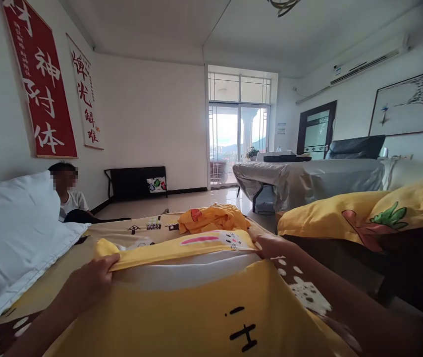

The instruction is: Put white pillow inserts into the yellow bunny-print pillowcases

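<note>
A yellow pillowcase (182, 312) with a rabbit face and "Hi" lettering lies in front of me, and a white pillow (182, 272) shows in its open mouth. My left hand (102, 267) is closed on the left corner of the pillowcase's far edge. At the right end of that edge, my right hand (271, 245) grips the cloth, its fingers partly hidden. The edge stretches between both hands. Just beyond it, a crumpled yellow-orange cloth (215, 218) rests on the patterned bedsheet (118, 230).
A bare white pillow (14, 238) is at the left, with a seated person (72, 198) behind it. To the right lies a yellow pillow with a carrot print (330, 210). Farther back stand a plastic-covered table (300, 178) and a black chair (356, 148).
</note>
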Demonstrator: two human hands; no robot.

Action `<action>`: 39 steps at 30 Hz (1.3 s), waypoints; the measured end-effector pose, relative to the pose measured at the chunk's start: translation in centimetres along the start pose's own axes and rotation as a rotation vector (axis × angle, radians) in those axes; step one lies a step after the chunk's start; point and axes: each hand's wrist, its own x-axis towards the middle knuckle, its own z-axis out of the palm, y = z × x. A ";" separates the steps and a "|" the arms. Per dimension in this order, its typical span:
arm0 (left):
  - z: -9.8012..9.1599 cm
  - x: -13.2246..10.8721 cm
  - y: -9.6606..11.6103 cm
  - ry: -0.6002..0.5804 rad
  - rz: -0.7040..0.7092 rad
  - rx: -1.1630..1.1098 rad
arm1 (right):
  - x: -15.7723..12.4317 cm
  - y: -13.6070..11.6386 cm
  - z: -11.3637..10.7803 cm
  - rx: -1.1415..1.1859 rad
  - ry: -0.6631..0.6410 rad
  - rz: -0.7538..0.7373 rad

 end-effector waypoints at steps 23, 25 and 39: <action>9.5 -1.5 -7.9 0.703 0.674 0.496 | -0.4 -3.3 7.6 -0.204 0.156 -0.401; 7.7 -1.5 -5.7 0.790 0.654 0.482 | -0.5 -2.5 6.7 -0.209 0.114 -0.392; 11.2 2.1 21.6 0.544 0.873 0.199 | -4.9 -0.2 6.2 -0.252 0.026 -0.109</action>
